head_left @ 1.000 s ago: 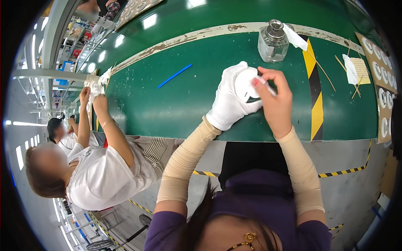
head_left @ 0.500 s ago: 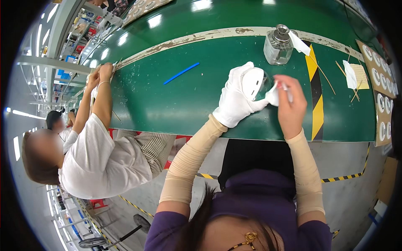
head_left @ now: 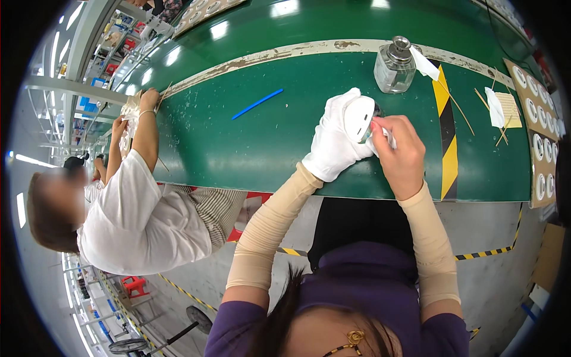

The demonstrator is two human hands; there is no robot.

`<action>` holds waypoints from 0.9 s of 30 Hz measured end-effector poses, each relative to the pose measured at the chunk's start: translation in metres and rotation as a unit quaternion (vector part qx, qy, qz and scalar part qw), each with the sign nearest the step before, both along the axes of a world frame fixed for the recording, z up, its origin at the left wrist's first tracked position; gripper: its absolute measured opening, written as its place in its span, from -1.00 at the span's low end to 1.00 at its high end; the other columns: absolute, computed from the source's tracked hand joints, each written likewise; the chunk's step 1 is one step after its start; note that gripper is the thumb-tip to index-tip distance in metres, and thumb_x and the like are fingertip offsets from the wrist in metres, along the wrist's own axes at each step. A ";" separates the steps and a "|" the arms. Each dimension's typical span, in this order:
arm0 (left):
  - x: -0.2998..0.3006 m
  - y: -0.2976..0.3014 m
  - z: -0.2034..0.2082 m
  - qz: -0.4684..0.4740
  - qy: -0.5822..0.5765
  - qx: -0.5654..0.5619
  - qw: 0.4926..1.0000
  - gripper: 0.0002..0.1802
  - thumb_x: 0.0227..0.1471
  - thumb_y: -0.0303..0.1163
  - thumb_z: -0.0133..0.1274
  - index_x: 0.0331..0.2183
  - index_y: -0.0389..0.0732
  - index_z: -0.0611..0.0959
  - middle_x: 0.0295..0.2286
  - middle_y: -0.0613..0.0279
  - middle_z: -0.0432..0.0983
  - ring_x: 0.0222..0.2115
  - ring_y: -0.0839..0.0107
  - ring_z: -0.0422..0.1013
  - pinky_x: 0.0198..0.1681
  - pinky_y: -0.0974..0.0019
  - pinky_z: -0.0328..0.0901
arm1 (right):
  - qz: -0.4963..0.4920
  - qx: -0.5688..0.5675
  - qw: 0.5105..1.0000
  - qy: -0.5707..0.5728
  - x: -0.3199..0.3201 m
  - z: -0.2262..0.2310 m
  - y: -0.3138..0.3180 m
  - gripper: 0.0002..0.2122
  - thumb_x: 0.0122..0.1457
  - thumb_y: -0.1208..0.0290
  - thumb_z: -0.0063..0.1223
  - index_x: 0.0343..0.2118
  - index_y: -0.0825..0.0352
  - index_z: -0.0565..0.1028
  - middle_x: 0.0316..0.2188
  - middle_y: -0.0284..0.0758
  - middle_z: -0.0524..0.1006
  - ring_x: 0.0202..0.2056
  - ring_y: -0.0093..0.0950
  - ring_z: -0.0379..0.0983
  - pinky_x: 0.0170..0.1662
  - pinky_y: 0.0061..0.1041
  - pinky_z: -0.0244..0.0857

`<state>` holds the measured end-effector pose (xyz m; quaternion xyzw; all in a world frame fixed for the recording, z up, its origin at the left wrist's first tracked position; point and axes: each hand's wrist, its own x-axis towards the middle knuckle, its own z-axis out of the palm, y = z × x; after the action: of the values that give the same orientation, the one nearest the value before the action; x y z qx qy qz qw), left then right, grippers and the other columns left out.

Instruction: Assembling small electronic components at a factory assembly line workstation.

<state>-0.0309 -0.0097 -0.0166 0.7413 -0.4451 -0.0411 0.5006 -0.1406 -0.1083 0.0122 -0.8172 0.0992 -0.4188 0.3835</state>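
My left hand (head_left: 334, 138), in a white glove, is closed around a small white rounded device (head_left: 360, 118) with dark slots in its face. A clear part shows at the device's right side, mostly covered by my fingers. My bare right hand (head_left: 401, 152) is pressed up against that side, thumb and fingers pinched together. Between those fingers shows a bit of white cloth (head_left: 389, 138), partly hidden. Both hands are raised over the near part of the green table (head_left: 238, 149).
Beyond my hands stands a glass bottle (head_left: 394, 68) with a metal top, a white wipe (head_left: 424, 62) beside it. A blue stick (head_left: 257, 104) lies left. Thin sticks, a yellow pad (head_left: 510, 110) and a cardboard tray (head_left: 531, 92) of white rings lie right. A co-worker (head_left: 143, 220) works at left.
My right hand has moved left and in against the device, covering more of its clear side. The left hand keeps its hold. The co-worker's hands have moved apart.
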 end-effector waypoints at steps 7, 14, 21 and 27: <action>0.003 -0.001 -0.007 0.000 -0.007 -0.022 1.000 -0.01 -0.38 -0.14 0.39 0.08 -0.18 0.25 -0.07 0.01 0.28 -0.12 0.06 0.36 -0.10 0.16 0.33 | 0.000 -0.012 1.000 0.016 -0.003 0.002 0.000 -0.89 0.01 0.64 0.16 -0.38 0.46 0.48 -0.45 -0.20 0.50 -0.45 -0.34 0.46 -0.38 -0.50 0.33; 0.004 -0.002 -0.007 0.004 -0.019 -0.022 1.000 0.01 -0.38 -0.11 0.40 0.08 -0.18 0.25 -0.07 0.00 0.27 -0.12 0.05 0.36 -0.09 0.15 0.33 | -0.013 -0.016 1.000 0.009 -0.005 0.001 -0.001 -0.89 0.03 0.65 0.12 -0.35 0.45 0.49 -0.40 -0.20 0.51 -0.41 -0.35 0.47 -0.36 -0.50 0.34; 0.001 -0.003 -0.006 0.016 -0.018 -0.009 1.000 0.02 -0.40 -0.13 0.40 0.09 -0.18 0.24 -0.06 -0.02 0.26 -0.08 0.05 0.32 -0.04 0.15 0.30 | -0.044 -0.044 0.998 0.024 0.000 -0.002 -0.012 -0.82 -0.03 0.61 0.20 -0.32 0.44 0.49 -0.37 -0.19 0.50 -0.39 -0.32 0.46 -0.33 -0.48 0.35; 0.003 -0.001 -0.008 -0.017 0.015 -0.023 0.999 0.03 -0.39 -0.13 0.40 0.09 -0.19 0.24 -0.06 -0.03 0.27 -0.08 0.04 0.32 -0.05 0.15 0.30 | -0.033 -0.056 0.998 0.020 -0.003 0.007 -0.002 -0.80 -0.03 0.63 0.20 -0.31 0.46 0.49 -0.37 -0.21 0.46 -0.40 -0.33 0.44 -0.35 -0.49 0.34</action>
<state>-0.0281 -0.0106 -0.0243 0.7214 -0.4510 -0.0501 0.5231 -0.1436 -0.1107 0.0187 -0.8416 0.1098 -0.4198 0.3215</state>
